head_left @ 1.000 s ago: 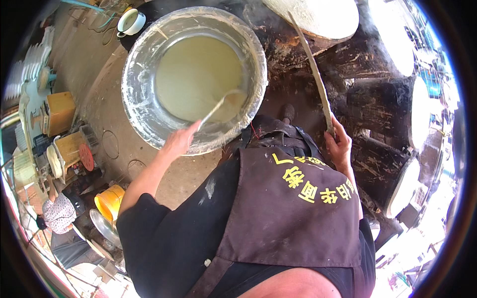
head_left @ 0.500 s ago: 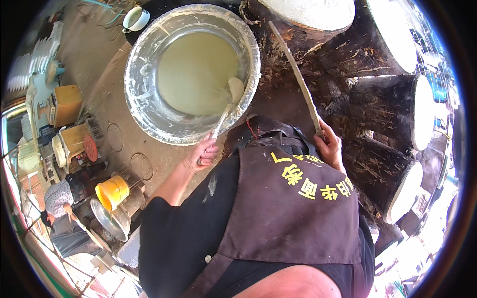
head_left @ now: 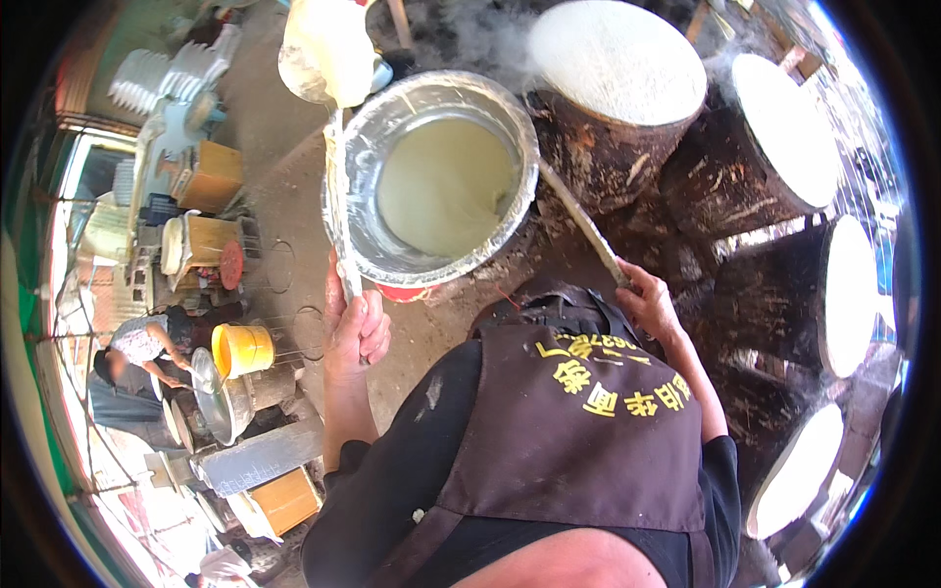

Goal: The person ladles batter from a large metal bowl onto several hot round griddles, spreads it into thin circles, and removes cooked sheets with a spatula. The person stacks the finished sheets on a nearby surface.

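My left hand (head_left: 355, 328) is closed round the long handle of a ladle (head_left: 338, 211). The ladle's bowl is raised beyond the basin's far left edge, with thick pale batter on it and overhanging its side. Below the handle stands a wide metal basin (head_left: 527, 157), its rim crusted white, holding pale yellowish batter (head_left: 441, 186). My right hand (head_left: 649, 299) grips the near end of a long, thin, flat stick (head_left: 585, 223) coated with pale residue. The stick's far end reaches the right side of the basin, near its rim.
Dark, rough drums (head_left: 627, 147) with white round tops curve along the right, steam rising at the back. A yellow bucket (head_left: 243, 350) and a round metal lid (head_left: 211, 397) are at left, beside a co-worker (head_left: 147, 343). Wooden boxes (head_left: 211, 176) stand farther back.
The ladle has come up out of the basin, now loaded with batter, my left hand moving up and left. The stick still stays in my right hand. More of the drums' tops shows.
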